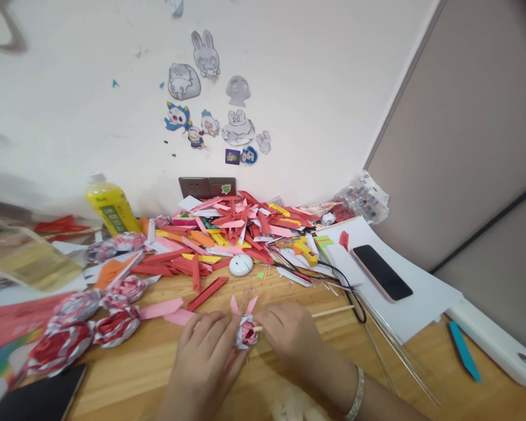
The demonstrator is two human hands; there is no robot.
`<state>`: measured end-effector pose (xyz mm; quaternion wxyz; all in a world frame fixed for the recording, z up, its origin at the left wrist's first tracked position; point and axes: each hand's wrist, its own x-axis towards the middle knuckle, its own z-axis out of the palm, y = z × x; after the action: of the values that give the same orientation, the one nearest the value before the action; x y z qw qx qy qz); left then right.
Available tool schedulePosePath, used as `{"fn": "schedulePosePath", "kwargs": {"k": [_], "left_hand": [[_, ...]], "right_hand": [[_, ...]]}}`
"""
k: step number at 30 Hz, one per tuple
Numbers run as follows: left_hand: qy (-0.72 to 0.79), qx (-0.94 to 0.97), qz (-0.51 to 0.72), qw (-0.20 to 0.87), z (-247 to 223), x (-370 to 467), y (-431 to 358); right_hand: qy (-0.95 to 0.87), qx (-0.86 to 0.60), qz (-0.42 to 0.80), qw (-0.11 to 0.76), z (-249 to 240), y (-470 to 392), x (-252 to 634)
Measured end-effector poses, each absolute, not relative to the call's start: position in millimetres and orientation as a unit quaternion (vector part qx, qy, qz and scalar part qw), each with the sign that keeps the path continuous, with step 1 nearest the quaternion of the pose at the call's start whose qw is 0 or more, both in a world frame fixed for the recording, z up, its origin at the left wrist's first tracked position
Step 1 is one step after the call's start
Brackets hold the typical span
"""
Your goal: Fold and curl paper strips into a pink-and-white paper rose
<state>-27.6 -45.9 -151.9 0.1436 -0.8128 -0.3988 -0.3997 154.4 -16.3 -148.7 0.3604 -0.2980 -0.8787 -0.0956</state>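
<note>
A small pink and white folded-paper flower [246,333] sits between my hands, with two pink strips standing up from its far side. My left hand [206,351] is closed around its left side. In my closed right hand [291,334] is a thin wooden stick [333,312]; its near tip meets the flower's face, and the other end reaches out to the right. Pink paper strips [166,310] lie just beyond my left hand. Finished-looking red and white paper flowers [116,325] rest further left. My fingers partly hide the flower's edges.
A heap of folded paper strips [245,222] lines the wall, with a white oval case [241,265] and a yellow glue gun [304,250] before it. A yellow bottle [111,204] stands left. On the right are a phone [382,272], white sheets [425,310], wires and a teal cutter [463,351].
</note>
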Motion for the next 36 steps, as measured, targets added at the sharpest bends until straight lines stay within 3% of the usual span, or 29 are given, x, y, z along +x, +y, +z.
{"fn": "schedulePosePath", "kwargs": {"k": [36], "left_hand": [[-0.396, -0.815, -0.393, 0.159, -152.4, -25.9, -46.3]], "right_hand": [[-0.892, -0.294, -0.087, 0.332, -139.3, -14.1, 155.9]]}}
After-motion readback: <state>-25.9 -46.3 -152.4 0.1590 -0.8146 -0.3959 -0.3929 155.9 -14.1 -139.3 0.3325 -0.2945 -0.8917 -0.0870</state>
